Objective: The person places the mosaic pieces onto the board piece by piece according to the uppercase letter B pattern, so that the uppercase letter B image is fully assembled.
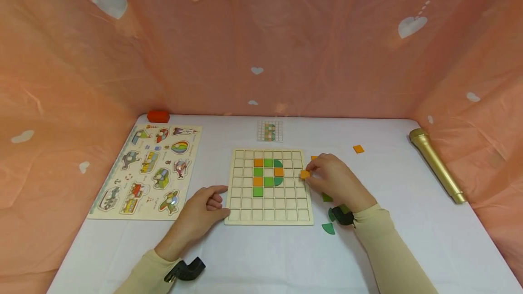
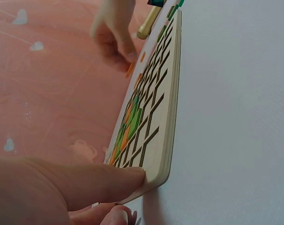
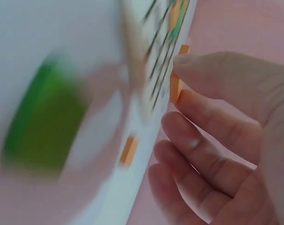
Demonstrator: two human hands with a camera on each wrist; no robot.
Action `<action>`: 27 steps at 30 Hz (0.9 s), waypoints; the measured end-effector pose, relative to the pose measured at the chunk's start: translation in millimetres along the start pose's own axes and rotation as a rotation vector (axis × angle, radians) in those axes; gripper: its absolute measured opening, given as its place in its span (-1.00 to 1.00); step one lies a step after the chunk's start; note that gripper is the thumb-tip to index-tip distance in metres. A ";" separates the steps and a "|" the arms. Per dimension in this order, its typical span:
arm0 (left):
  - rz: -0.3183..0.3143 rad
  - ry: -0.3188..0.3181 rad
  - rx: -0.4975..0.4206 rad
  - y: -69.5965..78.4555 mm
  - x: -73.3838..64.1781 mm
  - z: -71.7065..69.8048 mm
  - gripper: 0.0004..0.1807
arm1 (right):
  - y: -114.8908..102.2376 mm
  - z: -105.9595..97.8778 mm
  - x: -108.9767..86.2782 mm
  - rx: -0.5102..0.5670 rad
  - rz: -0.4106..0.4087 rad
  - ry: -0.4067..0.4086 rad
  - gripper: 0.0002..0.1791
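Observation:
A square wooden grid board (image 1: 267, 216) lies in the middle, holding orange, light green and dark green tiles laid in a P shape. At its left edge rests my left hand (image 1: 200, 208); the extended index finger and thumb touch the edge, the other fingers are folded in. The left wrist view has the thumb (image 2: 109, 183) against the board's corner. Over the board's right edge, my right hand (image 1: 337, 180) pinches an orange square tile (image 1: 304, 174) between thumb and index finger. That tile (image 3: 176, 86) stands on edge in the right wrist view, the remaining fingers loosely bent.
Loose green tiles (image 1: 328, 228) and another orange tile (image 1: 358, 149) lie to the right. A small pattern card (image 1: 269, 131) is behind the board. At left are a picture puzzle board (image 1: 145, 171) and a red block (image 1: 158, 116); a gold microphone (image 1: 437, 164) lies far right.

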State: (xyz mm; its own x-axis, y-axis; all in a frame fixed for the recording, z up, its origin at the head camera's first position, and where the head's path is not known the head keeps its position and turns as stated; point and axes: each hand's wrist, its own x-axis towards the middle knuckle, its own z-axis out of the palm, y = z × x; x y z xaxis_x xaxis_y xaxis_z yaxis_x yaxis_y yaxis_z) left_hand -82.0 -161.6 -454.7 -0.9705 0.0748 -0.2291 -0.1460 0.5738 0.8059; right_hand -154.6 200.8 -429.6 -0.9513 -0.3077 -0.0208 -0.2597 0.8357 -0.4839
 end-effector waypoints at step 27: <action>0.000 -0.017 -0.011 0.2 0.3 -1.5 -0.38 | -66.4 54.3 10.6 -0.106 -0.285 0.000 -0.84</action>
State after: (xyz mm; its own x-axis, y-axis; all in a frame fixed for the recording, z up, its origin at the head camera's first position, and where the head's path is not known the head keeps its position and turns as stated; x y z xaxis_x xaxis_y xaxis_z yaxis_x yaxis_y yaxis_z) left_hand -82.7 -162.7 -453.8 -0.9670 0.0888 -0.2387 -0.1485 0.5650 0.8116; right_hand -138.4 117.3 -445.2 -0.8375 -0.5366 0.1030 -0.5323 0.7586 -0.3757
